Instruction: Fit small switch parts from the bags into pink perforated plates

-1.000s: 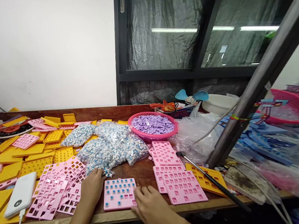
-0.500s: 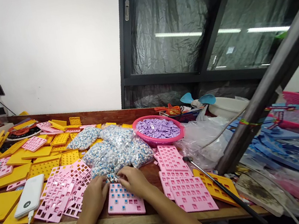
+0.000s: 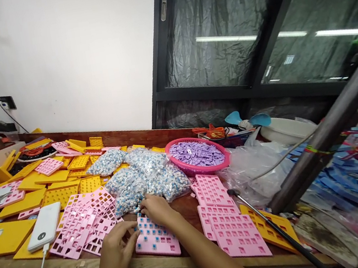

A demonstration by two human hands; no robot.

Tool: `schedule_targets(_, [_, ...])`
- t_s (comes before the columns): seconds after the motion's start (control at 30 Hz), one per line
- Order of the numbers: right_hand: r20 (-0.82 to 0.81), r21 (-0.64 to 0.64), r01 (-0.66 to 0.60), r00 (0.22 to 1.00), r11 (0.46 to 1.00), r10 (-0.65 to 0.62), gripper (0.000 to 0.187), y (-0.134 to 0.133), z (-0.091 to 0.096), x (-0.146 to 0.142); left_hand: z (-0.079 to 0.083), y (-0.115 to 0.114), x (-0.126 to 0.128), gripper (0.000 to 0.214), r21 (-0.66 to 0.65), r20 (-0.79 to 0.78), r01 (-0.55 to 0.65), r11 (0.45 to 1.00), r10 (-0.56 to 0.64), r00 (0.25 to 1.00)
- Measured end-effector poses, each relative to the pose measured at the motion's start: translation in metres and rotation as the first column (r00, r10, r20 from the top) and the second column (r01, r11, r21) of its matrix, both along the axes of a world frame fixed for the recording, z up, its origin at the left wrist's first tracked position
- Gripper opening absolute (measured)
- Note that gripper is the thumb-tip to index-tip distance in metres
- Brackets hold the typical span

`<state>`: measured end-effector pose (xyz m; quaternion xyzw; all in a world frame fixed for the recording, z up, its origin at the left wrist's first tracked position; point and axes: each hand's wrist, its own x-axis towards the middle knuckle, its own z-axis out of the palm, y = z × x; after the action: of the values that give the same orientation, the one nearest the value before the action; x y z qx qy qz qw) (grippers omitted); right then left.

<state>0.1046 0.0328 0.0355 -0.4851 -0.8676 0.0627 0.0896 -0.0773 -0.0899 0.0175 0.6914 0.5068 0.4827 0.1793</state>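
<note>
A pink keyboard plate (image 3: 161,246) lies flat at the front edge of the table. Blue-topped keyboard switches (image 3: 154,246) fill many of its square sockets; several sockets at the lower right are bare. My left hand (image 3: 117,247) is at the plate's left edge, thumb and fingers pinched on what looks like a small switch. My right hand (image 3: 157,210) is beyond the plate's far edge, fingers curled at the loose switches by the clear bags of switches (image 3: 128,188). Its fingertips are partly hidden, so what they hold cannot be made out.
Pink perforated plates (image 3: 74,227) and a white power bank (image 3: 45,226) lie left, among yellow panels (image 3: 6,238). On the right are more pink plates (image 3: 238,233), a black rod (image 3: 273,228) and a slanted post (image 3: 329,127). A pink basket (image 3: 227,162) holds purple pieces.
My left hand has drawn back from the loose switches towards the plate's left edge. My right hand stays near the bags. The whole view has shifted slightly.
</note>
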Motion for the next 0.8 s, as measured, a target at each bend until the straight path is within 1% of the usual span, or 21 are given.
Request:
schedule_targets(0.1, [-0.052,-0.015,0.009,0.999,1.0,-0.01,0.013,-0.001,0.0,0.006,-0.001,-0.003,0.003,0.024,0.002,0.013,0.017,1.0,-0.017,1.0])
schedule_targets(0.2, [-0.152,-0.001,0.021,0.988,1.0,-0.021,0.014,-0.005,0.005,0.014,-0.001,-0.006,0.007,0.026,-0.007,0.017,0.028,1.0,-0.028,0.999])
schedule_targets(0.27, [-0.239,0.025,0.048,0.97,0.999,-0.04,0.018,-0.012,0.01,0.025,-0.001,-0.007,0.01,0.026,-0.027,0.014,0.04,0.999,-0.039,0.999])
schedule_targets(0.33, [-0.32,0.049,0.086,0.945,0.995,-0.066,0.022,-0.028,0.013,0.04,0.001,-0.006,0.015,0.026,-0.055,-0.014,0.066,0.996,-0.066,0.998])
schedule_targets(0.4, [-0.451,0.051,0.126,0.888,0.991,-0.089,0.023,-0.052,0.01,0.058,0.004,-0.001,0.023,0.026,-0.083,-0.077,0.106,0.991,-0.112,0.991])
schedule_targets(0.47, [-0.648,0.02,0.148,0.755,0.989,-0.1,0.02,-0.08,0.001,0.073,0.006,0.005,0.033,0.026,-0.104,-0.17,0.157,0.982,-0.173,0.97])
schedule_targets(0.5, [-0.711,0.0,0.148,0.695,0.989,-0.104,0.019,-0.094,-0.005,0.078,0.006,0.008,0.039,0.027,-0.111,-0.225,0.188,0.976,-0.209,0.952])
schedule_targets(0.53, [-0.746,-0.018,0.142,0.657,0.99,-0.107,0.019,-0.107,-0.012,0.081,0.006,0.011,0.044,0.029,-0.119,-0.283,0.222,0.968,-0.248,0.927])
schedule_targets(0.57, [-0.76,-0.028,0.134,0.641,0.991,-0.109,0.019,-0.118,-0.019,0.082,0.006,0.013,0.049,0.032,-0.128,-0.342,0.254,0.959,-0.283,0.896])
schedule_targets(0.6, [-0.76,-0.031,0.132,0.64,0.991,-0.109,0.02,-0.127,-0.026,0.081,0.004,0.015,0.053,0.034,-0.135,-0.397,0.279,0.951,-0.31,0.864])
schedule_targets(0.67, [-0.742,-0.012,0.149,0.662,0.989,-0.109,0.02,-0.136,-0.037,0.077,0.0,0.016,0.058,0.036,-0.13,-0.48,0.298,0.946,-0.323,0.816])
schedule_targets(0.73, [-0.708,0.025,0.193,0.696,0.981,-0.118,0.02,-0.138,-0.042,0.072,-0.005,0.015,0.059,0.035,-0.111,-0.504,0.301,0.947,-0.314,0.805])
schedule_targets(0.8, [-0.67,0.05,0.233,0.729,0.971,-0.141,0.019,-0.136,-0.043,0.069,-0.01,0.014,0.057,0.034,-0.102,-0.478,0.316,0.943,-0.325,0.816])
